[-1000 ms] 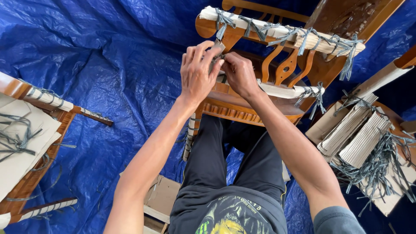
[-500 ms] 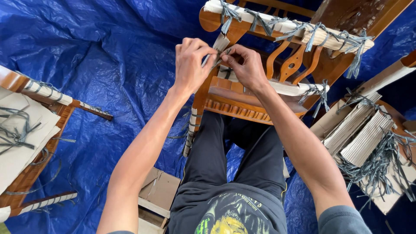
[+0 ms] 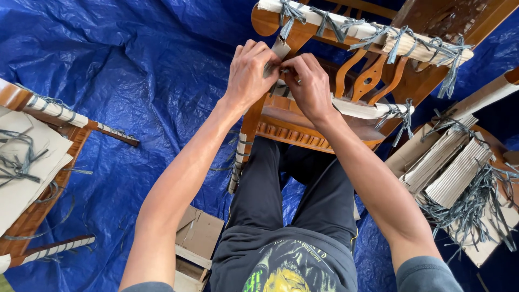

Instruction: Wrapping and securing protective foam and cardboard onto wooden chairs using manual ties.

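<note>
1. The left hand (image 3: 250, 70) and the right hand (image 3: 308, 85) were seen close together, almost touching at the fingertips, over the upper corner of a carved wooden chair frame (image 3: 303, 127) that lay tilted against the person's knees.
2. A short grey strap end (image 3: 279, 51) was pinched in the closed fingers of the left hand; it rose up and to the right, out of the fist, toward the padded top rail (image 3: 367, 38).
3. The right hand was curled shut as well, thumb against forefinger, on the strap or its knot just right of the left hand; exactly what lay between those fingertips could not be told, since the fingers hid it.
4. The strap lay straight ahead of both hands, at the joint where the frame's post met the cross rail wrapped in white padding (image 3: 357, 108). Its long axis ran roughly along the post, from lower left to upper right.
5. The left hand was judged the nearer to the free end, the right hand the nearer to the wrapped rail.
6. Further grey ties (image 3: 403, 40) were seen knotted along the top rail, to the right of the hands and apart from them.
7. A blue tarpaulin (image 3: 135, 70) was spread under everything, and folded cardboard strips (image 3: 454, 170) with loose ties lay well to the right.
</note>
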